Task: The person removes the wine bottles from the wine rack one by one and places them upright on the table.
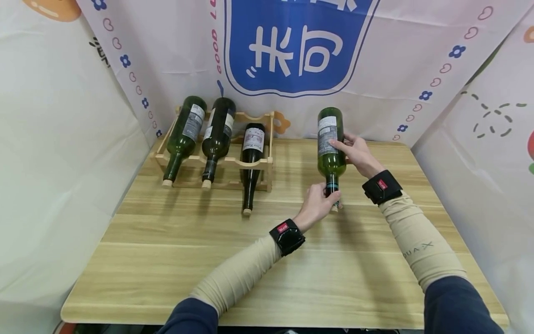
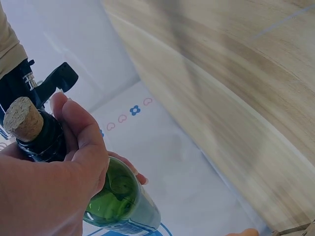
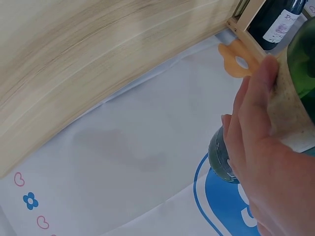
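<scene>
Both hands hold a green wine bottle (image 1: 330,160) above the right half of the table, its neck toward the person. My left hand (image 1: 315,204) grips the neck near the cork (image 2: 23,119). Around the labelled body curls my right hand (image 1: 354,152), thumb over the label; the right wrist view shows that right hand (image 3: 261,142) against the glass. To the left stands a wooden wine rack (image 1: 273,160). On its upper level lie a green bottle (image 1: 185,130) and a dark bottle (image 1: 219,127). A third, slimmer bottle (image 1: 253,150) lies lower at the rack's right side.
The wooden table (image 1: 200,273) spans the area below the hands. A printed white cloth (image 1: 187,46) hangs behind it, with further pale cloth (image 1: 54,162) at the left and right sides.
</scene>
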A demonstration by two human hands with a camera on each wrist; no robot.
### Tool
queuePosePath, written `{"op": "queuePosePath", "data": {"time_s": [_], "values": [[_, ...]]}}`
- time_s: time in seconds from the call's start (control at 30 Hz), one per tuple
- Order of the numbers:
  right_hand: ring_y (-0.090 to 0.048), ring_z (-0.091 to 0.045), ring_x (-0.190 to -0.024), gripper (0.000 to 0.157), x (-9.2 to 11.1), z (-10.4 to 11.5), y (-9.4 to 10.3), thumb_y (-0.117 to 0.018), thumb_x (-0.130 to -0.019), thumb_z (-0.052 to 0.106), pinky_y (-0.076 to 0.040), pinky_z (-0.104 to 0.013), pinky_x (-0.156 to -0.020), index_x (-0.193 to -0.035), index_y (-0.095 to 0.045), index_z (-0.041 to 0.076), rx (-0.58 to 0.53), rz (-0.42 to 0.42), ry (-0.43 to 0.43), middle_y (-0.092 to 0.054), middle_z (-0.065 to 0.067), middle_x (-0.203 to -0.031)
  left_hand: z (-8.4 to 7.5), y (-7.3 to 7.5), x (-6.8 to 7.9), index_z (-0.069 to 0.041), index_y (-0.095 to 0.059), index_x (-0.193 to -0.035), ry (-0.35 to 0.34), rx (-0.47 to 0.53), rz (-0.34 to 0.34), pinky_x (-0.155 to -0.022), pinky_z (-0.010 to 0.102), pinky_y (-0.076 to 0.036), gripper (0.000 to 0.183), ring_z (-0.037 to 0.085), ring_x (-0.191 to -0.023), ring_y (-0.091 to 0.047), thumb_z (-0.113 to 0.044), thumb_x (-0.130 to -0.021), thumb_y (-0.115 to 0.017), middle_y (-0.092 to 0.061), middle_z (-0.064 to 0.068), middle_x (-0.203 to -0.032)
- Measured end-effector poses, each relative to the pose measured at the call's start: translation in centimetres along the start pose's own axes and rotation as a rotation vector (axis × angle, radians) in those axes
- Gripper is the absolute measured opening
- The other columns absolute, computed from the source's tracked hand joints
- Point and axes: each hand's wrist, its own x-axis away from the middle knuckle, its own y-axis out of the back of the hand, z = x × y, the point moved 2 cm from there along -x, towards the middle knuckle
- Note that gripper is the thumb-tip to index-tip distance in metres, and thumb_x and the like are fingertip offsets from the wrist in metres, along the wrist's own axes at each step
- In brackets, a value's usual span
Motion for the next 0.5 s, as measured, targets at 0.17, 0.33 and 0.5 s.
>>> {"op": "queuePosePath", "data": {"time_s": [0.17, 0.33, 0.5], "values": [[-0.05, -0.032, -0.124, 0.084, 0.12, -0.03, 0.19, -0.059, -0.093, 0.044, -0.047, -0.047, -0.1, -0.155, -0.014, 0.009, -0.004, -0.007, -0.01, -0.04, -0.022, -0.149, -0.05, -0.08, -0.02, 0.0, -0.062, -0.097, -0.016, -0.026, 0.003, -0.049, 0.017, -0.045, 0.014, 0.005, -0.058, -0.062, -0.013, -0.095, -0.059, -0.073, 0.018, -0.082], [-0.051, -0.032, -0.124, 0.086, 0.04, -0.21, 0.37, -0.059, -0.093, 0.046, -0.049, -0.044, -0.098, -0.155, -0.013, 0.008, 0.004, -0.004, -0.019, -0.04, -0.022, -0.149, -0.05, -0.19, -0.09, 0.0, -0.062, -0.097, -0.021, -0.032, 0.008, -0.049, 0.017, -0.045, 0.014, 0.005, -0.058, -0.062, -0.013, -0.095, -0.059, -0.073, 0.021, -0.085], [-0.052, -0.03, -0.122, 0.086, 0.06, -0.29, 0.6, -0.059, -0.093, 0.046, -0.051, -0.04, -0.095, -0.155, -0.013, 0.008, 0.011, -0.003, -0.022, -0.041, -0.023, -0.148, -0.06, -0.34, -0.16, 0.001, -0.062, -0.098, -0.029, -0.038, 0.015, -0.049, 0.017, -0.046, 0.015, 0.006, -0.059, -0.063, -0.014, -0.095, -0.059, -0.073, 0.02, -0.085]]}}
